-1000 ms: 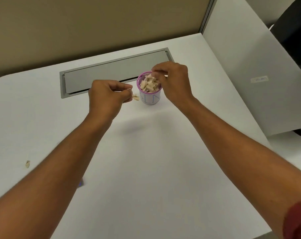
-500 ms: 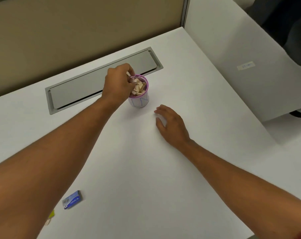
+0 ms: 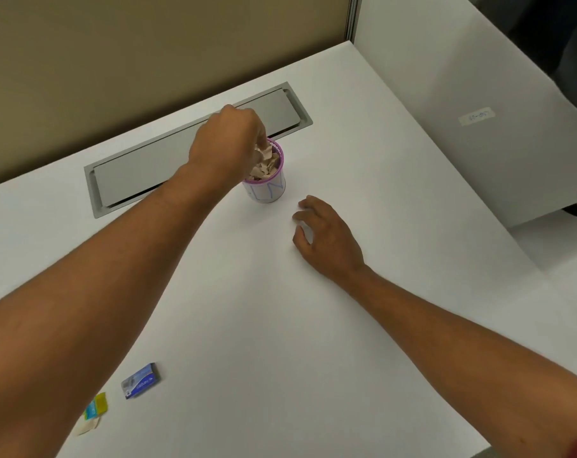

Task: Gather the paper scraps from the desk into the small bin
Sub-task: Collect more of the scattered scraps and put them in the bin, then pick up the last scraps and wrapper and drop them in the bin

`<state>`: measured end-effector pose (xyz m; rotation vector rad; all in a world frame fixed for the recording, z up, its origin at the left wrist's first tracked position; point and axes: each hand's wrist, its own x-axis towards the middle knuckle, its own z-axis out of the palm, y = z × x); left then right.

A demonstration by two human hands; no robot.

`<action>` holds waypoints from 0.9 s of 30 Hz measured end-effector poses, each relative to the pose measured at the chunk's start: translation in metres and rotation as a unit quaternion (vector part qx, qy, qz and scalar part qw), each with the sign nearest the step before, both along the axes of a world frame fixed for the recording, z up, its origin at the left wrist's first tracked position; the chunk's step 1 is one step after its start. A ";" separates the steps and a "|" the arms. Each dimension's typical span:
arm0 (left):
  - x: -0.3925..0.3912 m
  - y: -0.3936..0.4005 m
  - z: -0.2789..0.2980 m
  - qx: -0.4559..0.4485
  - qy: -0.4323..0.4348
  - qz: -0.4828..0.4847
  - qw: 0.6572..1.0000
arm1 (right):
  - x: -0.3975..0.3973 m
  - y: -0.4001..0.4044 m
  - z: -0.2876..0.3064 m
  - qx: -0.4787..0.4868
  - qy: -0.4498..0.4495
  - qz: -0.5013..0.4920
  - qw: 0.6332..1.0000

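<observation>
A small white bin with a purple rim and blue scribbles stands on the white desk, filled with beige paper scraps. My left hand hovers over its left rim, fingertips pinched down among the scraps; whether they still hold one is hidden. My right hand rests on the desk just right of and nearer than the bin, fingers loosely curled, holding nothing. A beige scrap lies near the front left edge under my left forearm.
A grey cable hatch is set into the desk behind the bin. A small blue card box and a yellow-teal wrapper lie at the front left. A white partition bounds the right side, a tan one the back.
My left hand carried its scrap from beside the bin to over the rim. My right hand left the bin's top and came down onto the desk to the right.
</observation>
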<state>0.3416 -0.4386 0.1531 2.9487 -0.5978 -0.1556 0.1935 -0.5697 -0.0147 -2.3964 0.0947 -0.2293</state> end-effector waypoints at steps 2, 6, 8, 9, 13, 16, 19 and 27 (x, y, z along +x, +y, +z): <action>-0.003 -0.003 -0.006 0.039 -0.004 -0.010 0.999 | 0.000 0.000 0.000 -0.022 0.007 0.019 1.000; -0.010 -0.002 -0.025 0.113 -0.004 -0.060 0.992 | 0.003 0.001 0.002 -0.115 0.021 0.074 0.990; -0.009 0.000 -0.027 0.113 0.003 -0.067 0.991 | 0.004 0.002 0.003 -0.139 0.026 0.079 0.987; -0.008 0.001 -0.026 0.104 0.010 -0.062 0.993 | 0.004 0.002 0.003 -0.148 0.026 0.081 0.985; -0.001 0.001 -0.009 0.037 0.025 -0.027 0.999 | 0.005 0.002 0.003 -0.160 0.030 0.082 0.983; 0.003 -0.003 -0.004 0.016 0.020 -0.013 1.000 | 0.005 0.002 0.002 -0.163 0.033 0.082 0.983; -0.005 -0.003 -0.015 0.058 0.037 -0.037 0.997 | 0.005 0.002 0.003 -0.164 0.032 0.081 0.983; -0.024 0.030 0.012 -0.066 -0.005 -0.027 0.997 | 0.003 0.006 0.010 -0.164 0.024 0.073 0.983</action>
